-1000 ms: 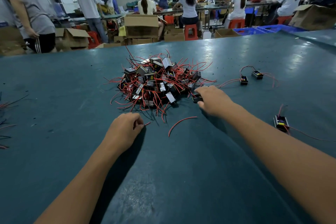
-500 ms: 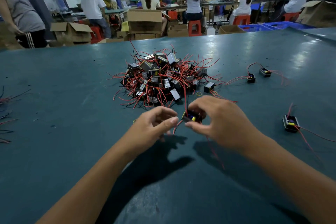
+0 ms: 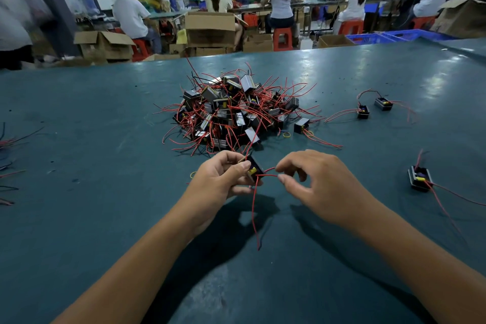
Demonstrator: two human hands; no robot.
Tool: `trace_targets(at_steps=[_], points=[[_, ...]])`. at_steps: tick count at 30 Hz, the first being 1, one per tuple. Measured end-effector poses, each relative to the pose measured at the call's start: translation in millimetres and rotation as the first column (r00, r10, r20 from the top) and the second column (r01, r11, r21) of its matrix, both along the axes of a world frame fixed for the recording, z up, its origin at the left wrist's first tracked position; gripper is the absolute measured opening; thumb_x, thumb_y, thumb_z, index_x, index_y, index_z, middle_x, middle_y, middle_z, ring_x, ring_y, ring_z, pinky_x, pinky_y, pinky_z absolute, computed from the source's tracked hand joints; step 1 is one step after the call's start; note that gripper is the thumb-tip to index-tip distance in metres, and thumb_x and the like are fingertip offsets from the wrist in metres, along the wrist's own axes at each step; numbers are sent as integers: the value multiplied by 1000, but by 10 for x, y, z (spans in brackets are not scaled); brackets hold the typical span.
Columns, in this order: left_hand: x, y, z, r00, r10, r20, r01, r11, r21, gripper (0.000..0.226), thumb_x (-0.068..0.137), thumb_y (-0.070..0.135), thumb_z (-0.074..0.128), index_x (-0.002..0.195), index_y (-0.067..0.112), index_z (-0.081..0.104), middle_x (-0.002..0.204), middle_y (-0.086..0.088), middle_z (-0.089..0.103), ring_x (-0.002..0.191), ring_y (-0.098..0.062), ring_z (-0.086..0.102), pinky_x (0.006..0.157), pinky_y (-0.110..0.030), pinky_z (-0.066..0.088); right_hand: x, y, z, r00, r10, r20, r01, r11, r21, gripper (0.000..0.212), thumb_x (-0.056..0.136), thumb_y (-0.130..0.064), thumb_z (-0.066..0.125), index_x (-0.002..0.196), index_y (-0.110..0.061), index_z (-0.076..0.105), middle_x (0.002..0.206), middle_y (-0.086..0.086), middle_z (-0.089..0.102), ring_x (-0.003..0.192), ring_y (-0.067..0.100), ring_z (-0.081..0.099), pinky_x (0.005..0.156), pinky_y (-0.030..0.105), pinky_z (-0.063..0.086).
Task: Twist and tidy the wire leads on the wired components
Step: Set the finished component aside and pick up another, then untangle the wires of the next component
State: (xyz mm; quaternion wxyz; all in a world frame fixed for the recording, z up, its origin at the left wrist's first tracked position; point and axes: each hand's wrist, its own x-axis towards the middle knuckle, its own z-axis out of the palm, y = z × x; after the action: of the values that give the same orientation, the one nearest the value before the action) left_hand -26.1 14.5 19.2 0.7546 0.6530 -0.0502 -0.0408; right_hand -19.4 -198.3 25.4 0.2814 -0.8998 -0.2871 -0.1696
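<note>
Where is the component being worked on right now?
Head view, centre: the left hand holds the component above the table, just before the pile.

A wide teal counter (image 3: 105, 218) with a worn, glossy top carried everything. Near its middle sat a heap of small black wired components (image 3: 231, 110), their red leads splaying outward in all directions. Just right of the heap lay a single component (image 3: 301, 125) with a yellow rubber band (image 3: 287, 134) beside it. Farther right lay two components (image 3: 373, 108) close together, and nearer the right edge another component (image 3: 419, 178) trailing long red leads. Loose red and black wires (image 3: 10, 139) lay along the left edge. A second rubber band (image 3: 193, 174) lay on the counter in front of the heap.
</note>
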Motion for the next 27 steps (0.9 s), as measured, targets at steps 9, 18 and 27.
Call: trace_targets(at_steps=[9, 18, 27], points=[[-8, -9, -61, 999, 50, 14, -51, 999, 11, 17, 92, -6, 61, 107, -7, 54, 82, -17, 72, 76, -30, 73, 64, -28, 60, -49, 44, -39, 994, 75, -76, -67, 992, 109, 11, 91, -24, 68, 81, -21, 65, 70, -12, 60, 67, 11, 58, 65, 33, 49], [-14, -61, -116, 994, 91, 62, -100, 983, 154, 9, 92, 3, 66, 96, 11, 64, 79, -5, 69, 69, -16, 60, 61, -24, 50, -342, 306, -60, 942, 286, -178, -286, 958, 26, 46, 92, -62, 44, 115, -26, 62, 98, -18, 59, 88, -2, 52, 82, 27, 48], [-43, -86, -54, 995, 84, -58, -82, 996, 31, 12, 90, -3, 65, 92, 5, 57, 76, -13, 65, 53, -11, 62, 52, -21, 53, -301, 341, -144, 983, 101, -156, -60, 967, 247, 11, 93, -30, 63, 85, -23, 66, 75, -13, 65, 68, 4, 58, 65, 25, 48]])
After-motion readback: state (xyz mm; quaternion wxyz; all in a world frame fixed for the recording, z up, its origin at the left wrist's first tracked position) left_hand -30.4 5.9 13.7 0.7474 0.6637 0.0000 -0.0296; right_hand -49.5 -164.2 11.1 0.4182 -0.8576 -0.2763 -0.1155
